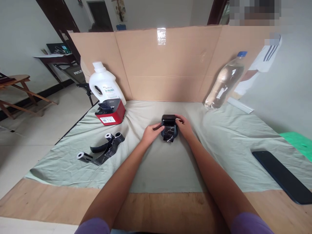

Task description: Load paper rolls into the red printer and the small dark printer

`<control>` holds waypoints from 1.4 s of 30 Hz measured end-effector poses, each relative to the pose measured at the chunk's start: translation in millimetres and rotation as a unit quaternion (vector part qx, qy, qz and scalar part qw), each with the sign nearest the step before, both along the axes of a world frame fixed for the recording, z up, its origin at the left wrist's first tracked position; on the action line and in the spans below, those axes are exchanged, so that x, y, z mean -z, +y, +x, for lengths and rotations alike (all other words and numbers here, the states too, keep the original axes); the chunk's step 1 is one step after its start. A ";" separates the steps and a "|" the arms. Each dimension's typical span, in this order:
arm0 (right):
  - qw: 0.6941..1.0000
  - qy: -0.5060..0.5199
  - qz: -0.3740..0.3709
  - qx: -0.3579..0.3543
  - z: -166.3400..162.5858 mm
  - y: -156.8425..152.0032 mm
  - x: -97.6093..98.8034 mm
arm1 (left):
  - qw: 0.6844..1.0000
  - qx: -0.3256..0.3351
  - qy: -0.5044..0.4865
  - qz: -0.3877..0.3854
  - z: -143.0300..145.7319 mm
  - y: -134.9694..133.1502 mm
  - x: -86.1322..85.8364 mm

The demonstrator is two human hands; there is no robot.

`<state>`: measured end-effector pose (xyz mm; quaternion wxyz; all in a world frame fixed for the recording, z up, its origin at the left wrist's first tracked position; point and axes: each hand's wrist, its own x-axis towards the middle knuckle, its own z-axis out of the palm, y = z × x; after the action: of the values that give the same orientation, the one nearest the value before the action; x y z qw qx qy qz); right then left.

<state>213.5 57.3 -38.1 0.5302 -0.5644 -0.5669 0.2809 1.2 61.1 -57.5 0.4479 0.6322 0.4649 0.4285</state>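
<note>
A small black printer-like device rests on the cloth in front of me. A shiny black strip with pale streaks hangs from its front towards me. My left hand is closed on the device's left side, thumb in front and fingers partly hidden. From the right, my right hand grips the opposite side, its fingers reaching behind the upper edge. Off to the left lie small rolls and a loose, curling black strip.
A red and black box-shaped machine stands left, before a white jug. A clear bottle with blue cap leans against the cardboard screen. A phone lies right. Behind the screen is a person.
</note>
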 end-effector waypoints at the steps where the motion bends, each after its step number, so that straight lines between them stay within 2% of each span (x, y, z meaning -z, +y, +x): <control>1: 1.000 -0.010 0.008 0.013 0.4 3.7 -0.5 | 1.000 0.001 0.002 0.004 -0.1 -0.2 -0.4; 7: 0.986 -0.126 0.006 0.107 1.1 34.8 -10.5 | 1.000 -0.010 0.022 0.014 0.1 -4.0 -5.4; 12: 0.972 -0.191 -0.057 0.122 3.0 45.8 -17.4 | 0.999 -0.023 0.035 0.009 0.8 -6.9 -9.8; 16: 0.966 -0.211 -0.035 0.145 3.6 43.3 -26.0 | 0.999 -0.024 0.042 0.012 0.9 -8.6 -11.3; 18: 0.963 -0.239 -0.051 0.111 4.2 41.3 -33.4 | 0.999 -0.025 0.046 0.016 0.9 -8.7 -10.6; 20: 0.955 -0.280 -0.090 0.031 4.1 39.4 -40.6 | 0.998 -0.022 0.050 0.023 0.6 -8.3 -9.2; 22: 0.934 -0.324 -0.143 -0.047 2.5 37.6 -45.9 | 0.998 -0.015 0.053 0.033 0.1 -7.7 -7.5; 24: 0.906 -0.364 -0.196 -0.087 -0.7 36.3 -49.0 | 0.998 -0.008 0.053 0.043 -0.5 -7.3 -6.3; 27: 0.882 -0.394 -0.241 -0.096 -7.0 35.4 -51.9 | 0.997 -0.004 0.059 0.053 -0.9 -7.7 -6.2; 32: 0.870 -0.411 -0.259 -0.087 -11.8 35.8 -60.3 | 0.995 -0.017 0.082 0.055 -0.8 -9.3 -7.7; 34: 0.878 -0.402 -0.248 -0.070 -9.4 35.6 -66.7 | 0.994 -0.018 0.086 0.061 -0.8 -9.3 -7.8; 36: 0.903 -0.367 -0.218 -0.054 -5.4 33.4 -76.0 | 0.993 -0.015 0.092 0.070 -0.9 -9.2 -8.3; 40: 0.967 -0.214 -0.125 -0.052 -5.3 17.1 -103.8 | 0.990 -0.021 0.115 0.079 -1.3 -11.0 -13.4; 42: 0.987 -0.126 -0.079 -0.064 -15.0 3.2 -119.1 | 0.989 -0.027 0.123 0.079 -1.7 -13.1 -17.4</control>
<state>198.5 60.4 81.0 0.3892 -0.5977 -0.6402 0.2853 -0.6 48.0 -40.1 0.3242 0.7008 0.4976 0.3952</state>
